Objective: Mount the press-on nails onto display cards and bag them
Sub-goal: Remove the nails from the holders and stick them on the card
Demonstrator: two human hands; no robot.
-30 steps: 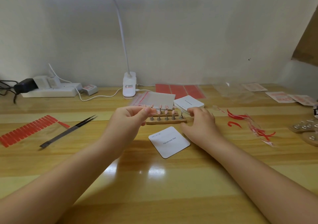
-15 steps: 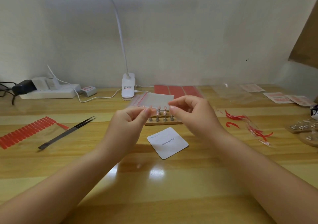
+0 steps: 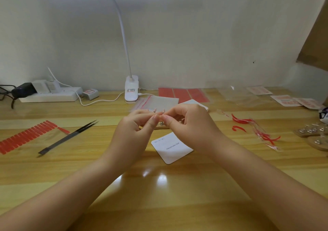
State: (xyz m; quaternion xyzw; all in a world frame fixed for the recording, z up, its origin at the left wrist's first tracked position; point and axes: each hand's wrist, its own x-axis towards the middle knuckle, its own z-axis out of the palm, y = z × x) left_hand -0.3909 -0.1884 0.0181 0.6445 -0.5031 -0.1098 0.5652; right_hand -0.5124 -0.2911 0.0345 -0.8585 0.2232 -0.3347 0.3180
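1. Above the wooden desk (image 3: 53,174), left hand (image 3: 134,129) and right hand (image 3: 188,124) raised fingertip to fingertip, both pinching something too small and blurred to name.
2. Just behind them, press-on nails (image 3: 159,110) upright on a wooden stand (image 3: 160,128).
3. Below the right hand, white display card (image 3: 173,149) flat.
4. Far left, tweezers (image 3: 68,137).

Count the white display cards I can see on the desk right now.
2. One display card lies flat just below the hands, printed side up. A second card peeks out behind the right hand, possibly topping a stack; more may be hidden.
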